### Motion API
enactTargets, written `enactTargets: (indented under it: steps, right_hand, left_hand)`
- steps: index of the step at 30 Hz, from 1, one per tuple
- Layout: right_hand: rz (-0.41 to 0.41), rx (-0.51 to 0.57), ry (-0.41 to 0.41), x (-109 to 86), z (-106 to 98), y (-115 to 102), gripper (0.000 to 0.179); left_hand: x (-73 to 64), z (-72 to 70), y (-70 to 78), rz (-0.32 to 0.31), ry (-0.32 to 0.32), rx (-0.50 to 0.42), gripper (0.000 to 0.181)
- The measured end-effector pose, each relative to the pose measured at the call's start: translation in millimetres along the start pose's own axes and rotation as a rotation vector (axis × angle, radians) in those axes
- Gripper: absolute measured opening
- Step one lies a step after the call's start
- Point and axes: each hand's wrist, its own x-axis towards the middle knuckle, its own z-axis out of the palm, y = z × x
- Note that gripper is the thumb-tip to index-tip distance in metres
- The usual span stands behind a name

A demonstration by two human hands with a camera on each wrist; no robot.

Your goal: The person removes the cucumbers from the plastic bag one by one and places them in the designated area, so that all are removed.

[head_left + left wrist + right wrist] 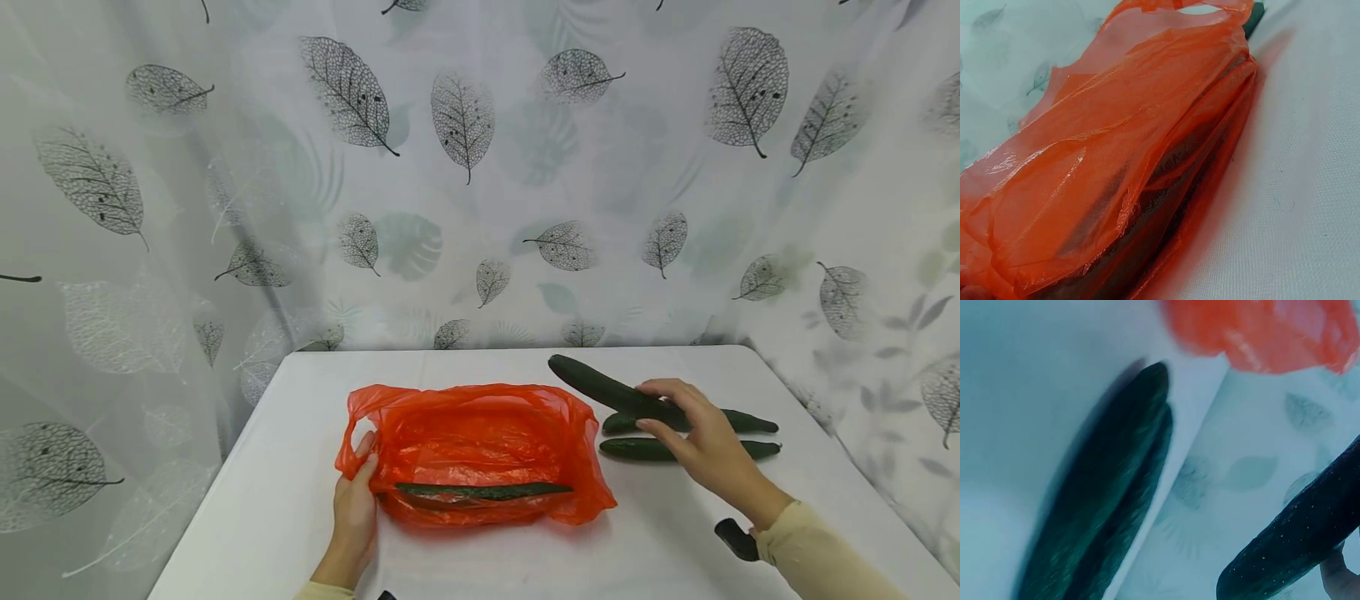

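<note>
A red plastic bag (pixel 480 425) lies on the table with its mouth spread, and a dark green cucumber (pixel 487 492) shows inside along its near side. My left hand (pixel 354 508) grips the bag's handle at its left end; in the left wrist view the bag (pixel 1116 144) fills much of the picture. On the right, my right hand (pixel 697 429) holds another cucumber (pixel 600 385) between thumb and fingers, raised and tilted toward the bag. Two more cucumbers (pixel 652 450) lie side by side below that hand, also seen as a pair of cucumbers (pixel 1104 487) in the right wrist view.
The white table (pixel 637 550) has its far edge against a leaf-printed curtain (pixel 465 208). Curtain also hangs along both sides. A black strap piece (pixel 737 540) sits at the right wrist.
</note>
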Motion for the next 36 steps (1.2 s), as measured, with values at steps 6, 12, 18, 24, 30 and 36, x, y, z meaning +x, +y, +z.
enactTargets:
  steps: [6,12,18,24,30,36]
  right_hand:
    - [0.01,-0.079,0.01,-17.0,-7,21,0.059]
    - [0.024,-0.188,0.002,-35.3,-12,41,0.057]
    - [0.05,-0.283,-0.038,-50.9,-18,56,0.053]
    - [0.032,-0.379,-0.085,-61.3,-22,66,0.051]
    - [-0.028,-0.414,-0.111,-69.0,-25,76,0.056]
    - [-0.117,-0.428,-0.119,-72.9,-26,83,0.059]
  left_hand:
    - [0.7,0.7,-1.3,0.014,0.014,-0.017,0.052]
    - [1.9,1.8,-3.3,0.016,0.016,-0.025,0.052]
    - [2.3,2.0,-3.9,0.006,0.017,-0.002,0.052]
    - [2.5,2.8,-2.9,0.029,0.014,-0.03,0.052]
    - [1.9,2.7,-2.5,0.025,0.014,-0.027,0.053]
    - [2.8,3.6,-3.6,0.012,0.02,-0.007,0.053]
